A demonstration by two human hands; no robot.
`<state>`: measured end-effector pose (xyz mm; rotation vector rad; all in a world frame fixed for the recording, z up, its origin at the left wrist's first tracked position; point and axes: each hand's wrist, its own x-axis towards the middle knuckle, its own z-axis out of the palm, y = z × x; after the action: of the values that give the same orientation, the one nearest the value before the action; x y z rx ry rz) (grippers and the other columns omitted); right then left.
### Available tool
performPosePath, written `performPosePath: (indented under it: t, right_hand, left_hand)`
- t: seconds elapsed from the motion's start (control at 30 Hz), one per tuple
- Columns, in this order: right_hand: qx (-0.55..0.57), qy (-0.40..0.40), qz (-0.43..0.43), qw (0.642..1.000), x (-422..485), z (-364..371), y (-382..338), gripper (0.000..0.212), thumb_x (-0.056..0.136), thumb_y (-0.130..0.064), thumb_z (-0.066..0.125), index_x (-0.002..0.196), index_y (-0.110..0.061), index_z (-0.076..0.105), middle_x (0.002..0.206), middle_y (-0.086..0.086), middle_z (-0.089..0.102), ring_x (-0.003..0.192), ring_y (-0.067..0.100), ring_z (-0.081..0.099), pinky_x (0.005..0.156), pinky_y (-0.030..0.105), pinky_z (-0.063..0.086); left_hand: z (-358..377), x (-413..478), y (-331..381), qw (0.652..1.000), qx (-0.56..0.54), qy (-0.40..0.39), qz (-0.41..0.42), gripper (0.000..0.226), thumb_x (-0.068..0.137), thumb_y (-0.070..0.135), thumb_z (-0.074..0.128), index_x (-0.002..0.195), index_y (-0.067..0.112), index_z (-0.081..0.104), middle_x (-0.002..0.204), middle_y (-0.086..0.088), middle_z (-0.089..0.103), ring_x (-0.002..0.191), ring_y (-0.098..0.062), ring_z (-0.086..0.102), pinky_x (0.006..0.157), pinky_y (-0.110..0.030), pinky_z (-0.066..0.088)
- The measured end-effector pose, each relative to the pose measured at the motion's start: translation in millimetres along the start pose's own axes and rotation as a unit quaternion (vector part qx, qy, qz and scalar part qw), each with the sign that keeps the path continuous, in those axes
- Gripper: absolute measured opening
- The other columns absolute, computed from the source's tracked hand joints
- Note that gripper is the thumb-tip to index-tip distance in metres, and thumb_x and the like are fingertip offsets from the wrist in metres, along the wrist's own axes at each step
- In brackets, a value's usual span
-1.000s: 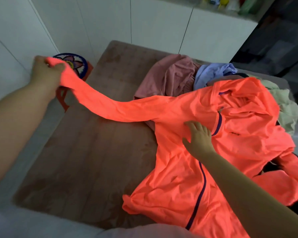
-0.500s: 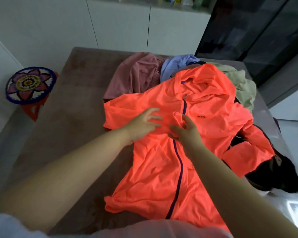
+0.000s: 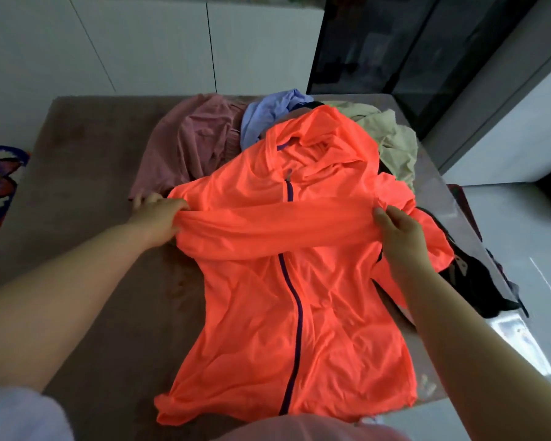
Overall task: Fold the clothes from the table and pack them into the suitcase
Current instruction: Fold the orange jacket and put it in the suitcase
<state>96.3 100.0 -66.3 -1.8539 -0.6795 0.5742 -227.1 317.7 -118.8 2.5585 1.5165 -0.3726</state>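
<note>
Gripping orange jacket [image 3: 287, 313] sleeve: left hand [image 3: 159, 218], right hand [image 3: 398, 237].

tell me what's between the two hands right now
In the head view, a sleeve of the orange jacket spans from the left hand to the right hand, folded across the chest over the dark zipper.

I'm seeing the orange jacket [image 3: 325, 329] lying front up on the table [image 3: 93, 186], hood pointing away, dark zipper [image 3: 295, 300] running down the middle, one sleeve [image 3: 277, 224] lying across the chest. Crumpled behind it: pink garment [image 3: 188, 148], blue garment [image 3: 268, 113], pale green garment [image 3: 395, 144]. A black garment [image 3: 471, 281] is lying at its right.
</note>
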Motion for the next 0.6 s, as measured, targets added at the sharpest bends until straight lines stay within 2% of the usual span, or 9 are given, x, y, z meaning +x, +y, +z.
performPosePath:
  t: [0.1, 0.13, 0.2, 0.23, 0.27, 0.37, 0.47, 0.53, 0.6]
  right_hand:
    - [0.007, 0.045, 0.009, 0.999, 10, -12, 5, 0.024, 0.095, -0.015, 0.054, 0.079, 0.001, 0.061, 0.062, 0.015, 0.046, 0.065, 0.004, 0.041, 0.055, 0.031, 0.036]
    - [0.011, 0.063, 0.009, 0.998, 13, -15, 7, 0.025, 0.096, -0.015, 0.052, 0.074, -0.005, 0.060, 0.061, 0.010, 0.045, 0.064, 0.003, 0.040, 0.055, 0.029, 0.035]
    - [0.004, 0.094, 0.019, 0.995, 23, -17, 11, 0.022, 0.098, -0.019, 0.047, 0.081, -0.010, 0.059, 0.069, 0.000, 0.049, 0.066, 0.005, 0.043, 0.060, 0.024, 0.035]
    - [-0.012, 0.106, 0.022, 0.994, 28, -17, 13, 0.023, 0.099, -0.021, 0.044, 0.087, -0.008, 0.059, 0.074, 0.000, 0.051, 0.069, 0.009, 0.045, 0.063, 0.026, 0.036]
    - [-0.034, 0.115, 0.022, 0.993, 33, -16, 15, 0.026, 0.100, -0.023, 0.042, 0.089, -0.006, 0.057, 0.077, 0.002, 0.051, 0.073, 0.012, 0.045, 0.066, 0.029, 0.036]
    - [-0.138, 0.102, 0.003, 0.985, 46, -10, 18, 0.033, 0.101, -0.024, 0.038, 0.076, -0.005, 0.048, 0.070, 0.004, 0.049, 0.075, 0.025, 0.046, 0.060, 0.033, 0.026]
    - [-0.245, 0.071, -0.012, 0.967, 52, 0, 20, 0.034, 0.101, -0.029, 0.038, 0.097, 0.001, 0.055, 0.092, 0.023, 0.061, 0.089, 0.040, 0.054, 0.063, 0.034, 0.024]
    - [-0.298, 0.065, -0.003, 0.952, 57, 5, 21, 0.037, 0.101, -0.033, 0.037, 0.106, -0.001, 0.054, 0.100, 0.027, 0.061, 0.094, 0.043, 0.055, 0.063, 0.035, 0.028]
    - [-0.346, 0.061, 0.020, 0.936, 63, 6, 25, 0.038, 0.101, -0.037, 0.035, 0.108, -0.005, 0.053, 0.101, 0.026, 0.061, 0.093, 0.043, 0.056, 0.063, 0.036, 0.032]
  left_hand:
    - [-10, 12, -11, 1.000, 0.016, 0.012, 0.013, 0.041, 0.085, 0.040, 0.063, 0.124, 0.026, 0.057, 0.123, -0.005, 0.057, 0.125, -0.027, 0.036, 0.112, -0.039, 0.008]
    - [-15, 17, -15, 0.999, -0.017, 0.023, 0.028, 0.040, 0.083, 0.043, 0.065, 0.118, 0.023, 0.062, 0.115, -0.008, 0.060, 0.121, -0.027, 0.041, 0.109, -0.036, 0.015]
    - [-30, 26, -22, 0.988, -0.125, 0.041, 0.075, 0.036, 0.075, 0.052, 0.068, 0.094, 0.021, 0.068, 0.090, -0.008, 0.065, 0.101, -0.026, 0.056, 0.092, -0.033, 0.032]
    - [-39, 30, -23, 0.982, -0.154, 0.045, 0.095, 0.031, 0.073, 0.054, 0.068, 0.081, 0.024, 0.064, 0.078, -0.005, 0.064, 0.091, -0.024, 0.059, 0.085, -0.032, 0.034]
    - [-48, 35, -23, 0.981, -0.152, 0.054, 0.104, 0.028, 0.075, 0.051, 0.068, 0.076, 0.024, 0.061, 0.074, -0.003, 0.063, 0.089, -0.024, 0.060, 0.087, -0.032, 0.032]
    - [-68, 51, -26, 0.990, -0.053, 0.111, 0.072, 0.030, 0.081, 0.044, 0.066, 0.094, 0.017, 0.066, 0.089, -0.014, 0.065, 0.104, -0.030, 0.055, 0.099, -0.032, 0.020]
    - [-79, 54, -31, 0.990, -0.005, 0.136, 0.024, 0.041, 0.079, 0.048, 0.066, 0.102, 0.014, 0.066, 0.096, -0.022, 0.062, 0.107, -0.033, 0.050, 0.099, -0.033, 0.020]
    - [-75, 50, -25, 0.992, 0.004, 0.128, 0.016, 0.043, 0.079, 0.047, 0.066, 0.110, 0.017, 0.064, 0.104, -0.021, 0.061, 0.111, -0.034, 0.046, 0.103, -0.035, 0.017]
    - [-62, 44, -6, 0.990, -0.010, 0.139, 0.031, 0.048, 0.081, 0.039, 0.067, 0.124, 0.018, 0.057, 0.123, -0.016, 0.057, 0.121, -0.034, 0.040, 0.110, -0.042, 0.010]
